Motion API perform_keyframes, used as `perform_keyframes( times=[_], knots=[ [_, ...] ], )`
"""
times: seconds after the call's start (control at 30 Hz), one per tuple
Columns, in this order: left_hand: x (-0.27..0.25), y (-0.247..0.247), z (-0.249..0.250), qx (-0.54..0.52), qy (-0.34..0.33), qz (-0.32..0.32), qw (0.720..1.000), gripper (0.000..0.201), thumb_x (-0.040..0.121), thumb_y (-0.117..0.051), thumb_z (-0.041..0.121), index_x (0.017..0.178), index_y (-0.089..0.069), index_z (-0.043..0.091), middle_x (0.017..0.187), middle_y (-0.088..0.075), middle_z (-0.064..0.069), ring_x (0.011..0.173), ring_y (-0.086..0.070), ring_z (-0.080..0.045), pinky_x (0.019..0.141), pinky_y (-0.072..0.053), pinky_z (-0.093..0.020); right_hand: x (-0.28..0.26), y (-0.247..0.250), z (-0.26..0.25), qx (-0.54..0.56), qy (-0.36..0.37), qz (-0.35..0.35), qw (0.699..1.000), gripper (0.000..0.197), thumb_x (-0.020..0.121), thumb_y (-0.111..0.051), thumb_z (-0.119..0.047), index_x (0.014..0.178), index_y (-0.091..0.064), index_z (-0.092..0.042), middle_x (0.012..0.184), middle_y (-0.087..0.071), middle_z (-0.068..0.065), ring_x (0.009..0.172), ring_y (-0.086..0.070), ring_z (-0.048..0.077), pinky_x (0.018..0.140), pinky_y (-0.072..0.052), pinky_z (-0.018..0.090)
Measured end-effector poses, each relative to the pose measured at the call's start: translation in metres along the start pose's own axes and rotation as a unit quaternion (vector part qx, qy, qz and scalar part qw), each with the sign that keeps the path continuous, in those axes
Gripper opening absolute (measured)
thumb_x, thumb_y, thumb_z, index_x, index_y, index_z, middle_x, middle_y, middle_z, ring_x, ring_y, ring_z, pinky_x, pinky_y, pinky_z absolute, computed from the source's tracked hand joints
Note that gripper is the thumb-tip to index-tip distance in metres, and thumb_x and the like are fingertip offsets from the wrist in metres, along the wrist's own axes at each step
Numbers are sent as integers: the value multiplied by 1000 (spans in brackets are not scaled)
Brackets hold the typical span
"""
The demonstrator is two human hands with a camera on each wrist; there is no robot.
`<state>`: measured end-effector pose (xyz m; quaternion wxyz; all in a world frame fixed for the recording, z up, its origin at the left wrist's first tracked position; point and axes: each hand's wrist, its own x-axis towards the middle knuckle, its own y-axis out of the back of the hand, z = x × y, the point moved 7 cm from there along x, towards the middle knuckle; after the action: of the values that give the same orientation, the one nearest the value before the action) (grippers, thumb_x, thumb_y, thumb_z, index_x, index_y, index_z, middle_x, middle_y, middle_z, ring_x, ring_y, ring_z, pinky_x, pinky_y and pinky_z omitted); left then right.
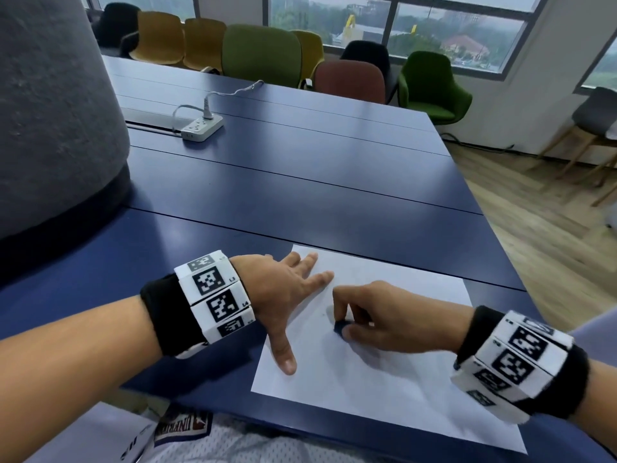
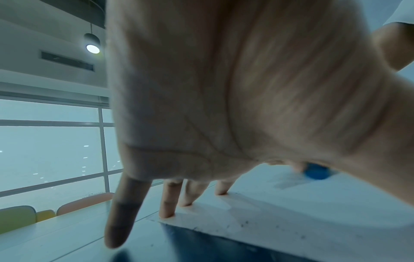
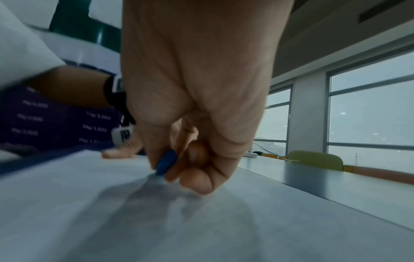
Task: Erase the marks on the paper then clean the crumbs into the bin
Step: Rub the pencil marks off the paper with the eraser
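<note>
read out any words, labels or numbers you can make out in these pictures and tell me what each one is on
"L3" on the white tag-patterned band on the left wrist.
"L4" on the same band, one panel lower.
Letters on the dark patch of the white mesh shirt: upside down, too blurred to read.
White lettering on the purple cloth: blurred, unreadable.
White sheet of paper: no text.

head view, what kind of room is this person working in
Probably an office meeting room: a long blue table with a power strip on it, a row of upholstered chairs along the far side, and big windows overlooking trees and rooftops.
</note>
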<state>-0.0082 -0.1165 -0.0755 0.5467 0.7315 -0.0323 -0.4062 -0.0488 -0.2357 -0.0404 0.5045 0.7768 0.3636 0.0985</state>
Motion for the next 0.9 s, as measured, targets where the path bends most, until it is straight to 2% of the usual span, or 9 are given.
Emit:
perform_keyframes(
  times=[0.07, 0.1, 0.23, 0.4, 0.53, 0.63, 0.73, 0.8, 0.9],
  knots=[
    [-1, 1, 1, 2, 1, -5, 1000, 151, 45, -77, 79, 150, 22, 36, 161, 24, -1, 150, 11, -24, 118, -14, -55, -8, -12, -9, 10, 19, -65, 998, 4, 90, -61, -24, 92, -58, -22, 64, -54, -7, 57, -48, 11, 56, -36, 14],
    [-2, 1, 2, 3, 2, -8, 1000, 151, 45, -77, 79, 150, 22, 36, 161, 24, -1, 150, 11, -24, 118, -15, -54, -9, -13, -10, 8, 19, -75, 997, 5, 90, -61, -25, 93, -58, -22, 62, -53, -7, 57, -48, 12, 55, -36, 14],
    [-2, 1, 2, 4, 0, -5, 1000, 151, 45, -78, 78, 150, 22, 35, 161, 24, -1, 150, 11, -24, 119, -13, -54, -8, -2, 8, -17, -20, 2, 1000, 8, 92, -58, -29, 94, -54, -22, 62, -53, -9, 55, -49, 9, 54, -34, 15],
    [-4, 3, 4, 7, -2, -4, 1000, 151, 46, -78, 77, 151, 21, 34, 161, 23, -2, 150, 10, -25, 118, -12, -54, -18, -18, -7, -14, 22, -54, 998, 7, 92, -58, -27, 95, -53, -23, 67, -52, -8, 59, -47, 10, 56, -36, 15],
    [-3, 3, 2, 12, -8, 11, 1000, 151, 44, -76, 81, 151, 19, 32, 162, 18, -1, 150, 5, -21, 118, -18, -53, 8, 10, 18, -49, -23, 22, 998, 7, 89, -61, -26, 92, -56, -22, 59, -48, -12, 54, -49, 0, 52, -34, 14],
    [-2, 1, 1, 16, -10, 14, 1000, 153, 43, -74, 83, 152, 19, 29, 162, 19, 0, 149, 6, -20, 117, -17, -56, 36, 32, 45, -64, -78, 57, 993, 11, 89, -61, -27, 94, -55, -19, 62, -50, -11, 54, -48, -1, 51, -31, 12],
    [-1, 0, -1, 12, -6, 12, 1000, 155, 42, -74, 84, 152, 20, 27, 161, 20, 1, 149, 8, -18, 117, -16, -57, 44, 38, 53, -39, -98, 68, 992, 11, 89, -62, -25, 94, -56, -17, 65, -51, -11, 56, -47, 1, 57, -35, 19],
    [0, -1, -2, 5, -7, 11, 1000, 156, 40, -74, 83, 151, 20, 29, 162, 20, 2, 149, 9, -18, 117, -15, -57, 35, 26, 40, -25, -67, 48, 996, 8, 87, -64, -21, 92, -58, -18, 60, -49, -11, 52, -48, 1, 54, -34, 15],
    [0, 0, -1, 1, -8, 10, 1000, 156, 41, -77, 81, 152, 20, 30, 162, 18, 2, 149, 7, -17, 118, -15, -54, 22, 8, 23, -6, -30, -21, 999, 7, 85, -66, -23, 87, -60, -23, 58, -47, -9, 52, -47, 3, 52, -37, 13]
  ],
)
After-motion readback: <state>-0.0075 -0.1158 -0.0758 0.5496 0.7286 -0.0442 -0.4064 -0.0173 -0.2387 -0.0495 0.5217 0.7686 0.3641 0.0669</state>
